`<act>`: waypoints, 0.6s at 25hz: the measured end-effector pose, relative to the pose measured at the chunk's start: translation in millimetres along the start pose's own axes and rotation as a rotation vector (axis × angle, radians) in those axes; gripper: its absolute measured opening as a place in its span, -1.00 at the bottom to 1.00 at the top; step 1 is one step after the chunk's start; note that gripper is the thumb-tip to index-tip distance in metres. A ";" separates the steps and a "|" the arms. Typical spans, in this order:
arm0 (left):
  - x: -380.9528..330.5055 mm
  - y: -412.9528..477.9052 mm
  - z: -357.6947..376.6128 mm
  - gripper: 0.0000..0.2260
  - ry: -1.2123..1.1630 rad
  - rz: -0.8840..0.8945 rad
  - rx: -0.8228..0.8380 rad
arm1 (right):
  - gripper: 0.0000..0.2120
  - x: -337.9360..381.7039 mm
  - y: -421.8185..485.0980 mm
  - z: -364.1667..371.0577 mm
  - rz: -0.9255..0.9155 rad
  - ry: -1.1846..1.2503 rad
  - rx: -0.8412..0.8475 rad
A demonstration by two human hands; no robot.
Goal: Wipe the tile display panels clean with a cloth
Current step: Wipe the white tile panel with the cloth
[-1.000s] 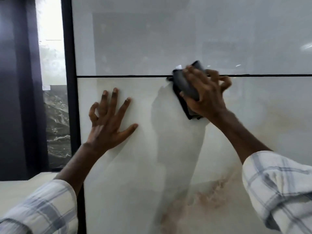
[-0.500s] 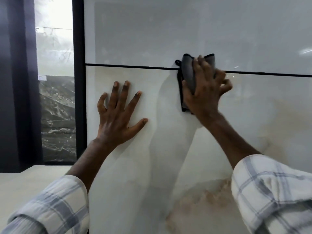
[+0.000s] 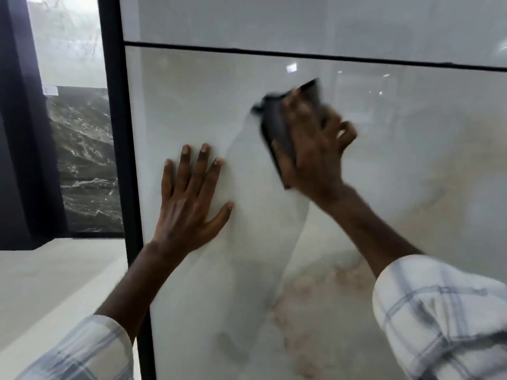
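We note the right hand [image 3: 310, 149], gripping the cloth [image 3: 277, 127], has dropped below the seam at frame centre, left hand [image 3: 189, 204] flat and released on the lower panel [image 3: 411, 160]: wiping progresses.

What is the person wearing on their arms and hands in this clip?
Both hands, left hand and right hand, are bare: no gloves, rings or watch visible. Each arm has a white sleeve with a grey-blue check, left sleeve and right sleeve, pushed up the forearm.
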State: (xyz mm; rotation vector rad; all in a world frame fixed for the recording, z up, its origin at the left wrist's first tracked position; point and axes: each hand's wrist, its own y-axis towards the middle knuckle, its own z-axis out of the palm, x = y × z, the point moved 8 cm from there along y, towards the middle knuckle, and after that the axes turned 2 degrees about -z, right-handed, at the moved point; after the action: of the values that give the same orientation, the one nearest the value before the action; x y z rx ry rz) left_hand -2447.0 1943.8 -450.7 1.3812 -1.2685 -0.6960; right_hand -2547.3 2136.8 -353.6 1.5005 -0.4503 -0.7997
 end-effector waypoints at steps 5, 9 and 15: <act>-16.1 -45.1 12.1 -0.29 -0.028 -0.050 0.015 | -0.50 21.8 -66.4 0.4 -0.601 0.099 0.189; -35.4 -80.3 24.2 -0.29 -0.044 -0.086 0.067 | -0.48 -42.9 -53.2 -17.4 0.073 -0.026 -0.028; -53.2 -124.2 33.5 -0.29 -0.053 0.002 0.162 | -0.51 77.5 -200.6 -7.8 -0.423 0.215 0.295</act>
State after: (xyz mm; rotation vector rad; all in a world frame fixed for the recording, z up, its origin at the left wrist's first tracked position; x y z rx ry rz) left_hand -2453.7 1964.1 -588.3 1.5006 -1.3931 -0.6431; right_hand -2526.8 2109.5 -566.0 1.9714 -0.0879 -0.9120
